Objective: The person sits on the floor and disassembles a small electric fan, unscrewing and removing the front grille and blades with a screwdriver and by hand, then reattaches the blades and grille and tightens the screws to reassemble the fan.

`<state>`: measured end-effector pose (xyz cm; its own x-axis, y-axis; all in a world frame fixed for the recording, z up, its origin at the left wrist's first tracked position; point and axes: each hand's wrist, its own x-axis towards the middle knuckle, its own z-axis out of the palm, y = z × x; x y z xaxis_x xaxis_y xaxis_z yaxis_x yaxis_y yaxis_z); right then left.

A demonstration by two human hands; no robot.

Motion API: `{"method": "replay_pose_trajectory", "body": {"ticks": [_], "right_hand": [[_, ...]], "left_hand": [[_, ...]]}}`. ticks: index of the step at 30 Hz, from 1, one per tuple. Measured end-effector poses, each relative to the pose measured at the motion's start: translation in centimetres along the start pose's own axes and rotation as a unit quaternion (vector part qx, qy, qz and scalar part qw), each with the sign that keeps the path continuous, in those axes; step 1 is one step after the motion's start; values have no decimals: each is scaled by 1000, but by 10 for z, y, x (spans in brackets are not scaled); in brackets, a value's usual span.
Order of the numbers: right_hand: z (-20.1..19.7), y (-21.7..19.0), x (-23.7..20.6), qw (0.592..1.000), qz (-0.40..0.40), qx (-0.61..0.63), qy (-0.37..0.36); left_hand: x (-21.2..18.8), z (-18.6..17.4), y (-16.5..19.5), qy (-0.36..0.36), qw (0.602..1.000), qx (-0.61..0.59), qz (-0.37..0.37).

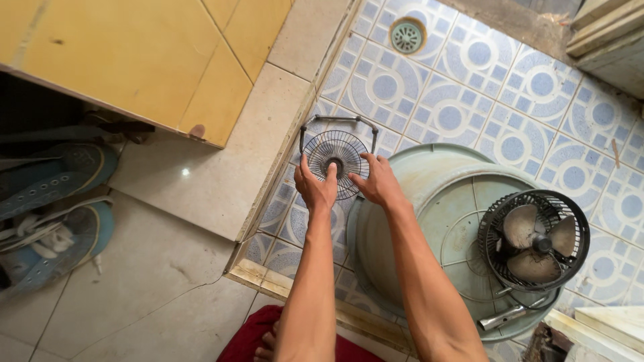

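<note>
I see both hands out in front of me, grasping a round wire grille [337, 159]. My left hand [315, 189] clasps its lower left rim, with a finger pressed up toward the dark hub. My right hand [377, 181] clasps the lower right rim, fingers curled over the wires. The grille stands nearly upright on the patterned blue floor [469, 87], just beside the raised step [282, 161] at its left. A bent wire handle [339, 121] arches over the top of the grille.

Just to the right lies an upturned pale green basin [429, 201], touching my right forearm. On the basin rests the fan body [534, 238], its blades showing inside the rear guard. A metal tube [504, 318] lies below it. A drain [407, 35] sits far up the floor. Shoes [57, 201] lie at the left edge.
</note>
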<state>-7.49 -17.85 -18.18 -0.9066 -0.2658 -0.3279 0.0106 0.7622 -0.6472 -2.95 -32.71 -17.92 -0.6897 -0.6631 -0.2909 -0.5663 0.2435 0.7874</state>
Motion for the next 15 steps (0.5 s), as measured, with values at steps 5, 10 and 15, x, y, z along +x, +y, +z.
{"method": "replay_pose_trajectory", "body": {"ticks": [5, 10, 15], "right_hand": [[8, 4, 11, 997, 31, -57, -42], [-4, -4, 2, 998, 57, -23, 27], [-42, -31, -29, 991, -15, 84, 105]], "left_hand": [[4, 8, -3, 13, 1000, -7, 20], [-2, 6, 7, 58, 998, 11, 21], [-17, -7, 42, 133, 978, -125, 100]]}}
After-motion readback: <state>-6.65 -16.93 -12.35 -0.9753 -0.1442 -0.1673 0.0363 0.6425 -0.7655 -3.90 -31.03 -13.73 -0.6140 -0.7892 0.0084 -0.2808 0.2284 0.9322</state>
